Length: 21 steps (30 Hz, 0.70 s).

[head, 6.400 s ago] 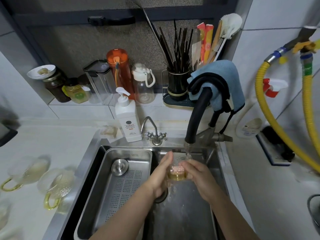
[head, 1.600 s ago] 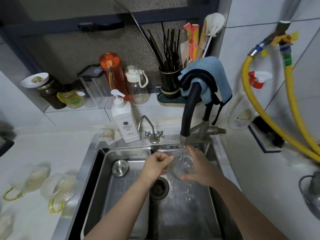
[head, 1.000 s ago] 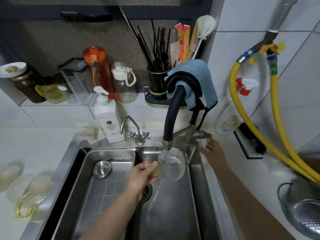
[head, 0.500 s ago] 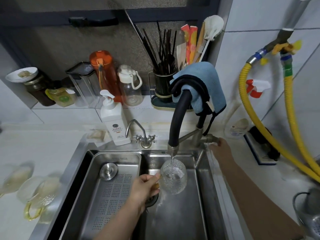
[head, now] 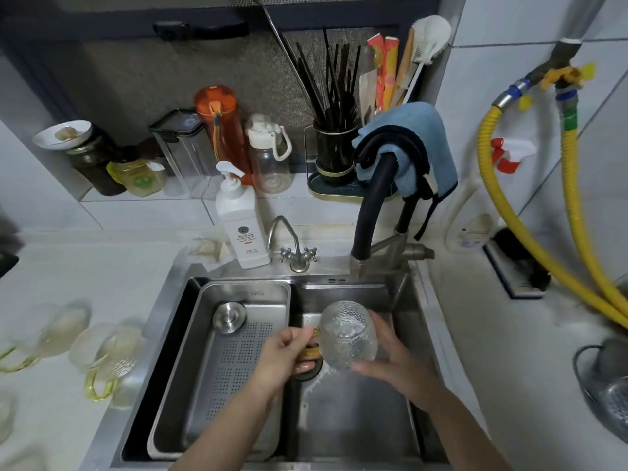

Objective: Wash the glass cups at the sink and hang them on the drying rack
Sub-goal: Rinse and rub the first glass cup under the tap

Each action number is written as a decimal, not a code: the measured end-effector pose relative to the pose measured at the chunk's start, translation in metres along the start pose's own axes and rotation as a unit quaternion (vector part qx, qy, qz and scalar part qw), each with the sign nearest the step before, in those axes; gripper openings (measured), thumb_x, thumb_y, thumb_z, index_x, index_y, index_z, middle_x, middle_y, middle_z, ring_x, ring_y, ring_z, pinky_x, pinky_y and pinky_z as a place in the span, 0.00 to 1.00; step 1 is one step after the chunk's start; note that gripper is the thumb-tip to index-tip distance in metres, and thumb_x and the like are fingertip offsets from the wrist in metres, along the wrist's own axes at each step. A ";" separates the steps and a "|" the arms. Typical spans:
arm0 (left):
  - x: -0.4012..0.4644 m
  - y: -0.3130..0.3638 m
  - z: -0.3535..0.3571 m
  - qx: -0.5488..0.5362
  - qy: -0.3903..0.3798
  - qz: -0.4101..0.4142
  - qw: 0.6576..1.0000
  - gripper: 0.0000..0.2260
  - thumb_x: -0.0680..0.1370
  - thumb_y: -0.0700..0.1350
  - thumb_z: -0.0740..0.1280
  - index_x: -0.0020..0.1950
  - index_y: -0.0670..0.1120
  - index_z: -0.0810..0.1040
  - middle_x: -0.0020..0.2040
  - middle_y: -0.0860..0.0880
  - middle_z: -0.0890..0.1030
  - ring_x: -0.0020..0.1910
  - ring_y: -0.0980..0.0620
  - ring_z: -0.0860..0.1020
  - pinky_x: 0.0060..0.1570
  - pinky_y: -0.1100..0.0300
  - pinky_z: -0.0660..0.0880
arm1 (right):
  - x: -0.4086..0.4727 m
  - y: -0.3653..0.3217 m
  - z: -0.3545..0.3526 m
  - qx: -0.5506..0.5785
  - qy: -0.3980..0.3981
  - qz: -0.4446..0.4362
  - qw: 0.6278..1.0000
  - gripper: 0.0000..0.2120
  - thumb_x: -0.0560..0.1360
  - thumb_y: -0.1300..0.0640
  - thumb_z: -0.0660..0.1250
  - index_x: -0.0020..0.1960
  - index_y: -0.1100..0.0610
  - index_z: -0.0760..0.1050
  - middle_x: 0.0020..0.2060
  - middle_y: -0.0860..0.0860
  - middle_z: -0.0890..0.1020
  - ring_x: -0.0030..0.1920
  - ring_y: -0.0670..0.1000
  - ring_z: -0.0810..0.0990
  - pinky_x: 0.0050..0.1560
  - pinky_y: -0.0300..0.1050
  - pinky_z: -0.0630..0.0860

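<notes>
A textured glass cup [head: 348,334] with a yellow handle is held over the steel sink [head: 421,321], its mouth tipped toward the back. My left hand [head: 285,351] grips the yellow handle. My right hand [head: 390,358] cups the glass from the right and below. No water runs from the black faucet [head: 370,212]. More glass cups [head: 102,351] with yellow handles lie blurred on the white counter at the left. No drying rack is in view.
A perforated steel tray [head: 238,362] with a round plug fills the sink's left half. A soap bottle [head: 241,226] and a small tap [head: 292,246] stand behind. Yellow hoses [head: 503,212] hang at right above a metal colander [head: 608,389]. Bottles and a utensil holder [head: 334,154] line the ledge.
My right hand left the faucet lever and came back to the cup. The water stopped. The cup moved down from the spout and tipped over the drain.
</notes>
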<state>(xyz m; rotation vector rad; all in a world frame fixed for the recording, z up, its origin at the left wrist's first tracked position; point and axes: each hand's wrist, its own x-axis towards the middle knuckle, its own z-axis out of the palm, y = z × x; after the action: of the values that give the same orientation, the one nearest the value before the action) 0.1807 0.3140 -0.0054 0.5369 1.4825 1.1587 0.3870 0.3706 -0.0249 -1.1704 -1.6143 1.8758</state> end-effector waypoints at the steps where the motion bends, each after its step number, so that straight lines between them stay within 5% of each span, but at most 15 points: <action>1: -0.005 -0.001 0.000 -0.003 -0.009 0.001 1.000 0.09 0.78 0.45 0.67 0.47 0.39 0.78 0.43 0.41 0.80 0.41 0.48 0.78 0.35 0.64 0.78 | -0.007 -0.002 0.007 -0.004 0.009 -0.010 1.000 0.43 0.64 0.59 0.78 0.73 0.49 0.60 0.66 0.45 0.72 0.64 0.40 0.74 0.53 0.35 0.76; 4: -0.022 -0.010 0.005 0.009 -0.039 0.004 0.999 0.09 0.74 0.43 0.71 0.51 0.41 0.75 0.43 0.45 0.79 0.43 0.51 0.78 0.39 0.63 0.78 | -0.026 -0.005 0.021 0.014 0.049 -0.036 0.998 0.37 0.64 0.66 0.78 0.68 0.53 0.66 0.62 0.50 0.77 0.59 0.40 0.78 0.51 0.33 0.77; 7: -0.043 -0.025 -0.001 0.032 -0.065 0.015 0.997 0.12 0.74 0.38 0.72 0.55 0.45 0.74 0.46 0.48 0.78 0.43 0.54 0.78 0.43 0.62 0.77 | -0.047 0.006 0.046 0.008 0.114 -0.061 0.992 0.29 0.65 0.71 0.76 0.59 0.53 0.70 0.54 0.44 0.79 0.52 0.32 0.79 0.48 0.26 0.74; 12: -0.047 -0.016 -0.025 0.035 -0.055 0.038 0.997 0.17 0.75 0.40 0.70 0.62 0.50 0.73 0.49 0.50 0.79 0.45 0.56 0.78 0.50 0.58 0.76 | -0.043 0.013 0.076 -0.030 0.145 -0.068 0.987 0.48 0.56 0.39 0.81 0.71 0.45 0.64 0.66 0.46 0.74 0.65 0.45 0.74 0.64 0.49 0.74; 15: -0.044 -0.013 -0.016 0.007 -0.066 0.012 0.998 0.19 0.76 0.40 0.69 0.66 0.48 0.70 0.47 0.49 0.79 0.47 0.53 0.78 0.57 0.50 0.75 | -0.044 0.012 0.073 -0.040 0.166 -0.071 0.983 0.42 0.58 0.43 0.81 0.68 0.42 0.67 0.63 0.43 0.76 0.64 0.48 0.76 0.63 0.56 0.75; 21: -0.058 -0.034 -0.030 -0.031 -0.061 -0.028 0.997 0.18 0.77 0.37 0.68 0.65 0.47 0.71 0.47 0.48 0.79 0.44 0.55 0.80 0.42 0.64 0.78 | -0.056 0.028 0.086 -0.025 0.153 -0.041 0.987 0.42 0.64 0.53 0.80 0.72 0.48 0.62 0.66 0.47 0.75 0.66 0.48 0.75 0.65 0.51 0.74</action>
<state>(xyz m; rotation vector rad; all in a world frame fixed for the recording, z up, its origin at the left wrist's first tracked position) 0.1779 0.2411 -0.0105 0.5120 1.3446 1.1061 0.3567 0.2693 -0.0345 -1.3177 -1.5206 1.5253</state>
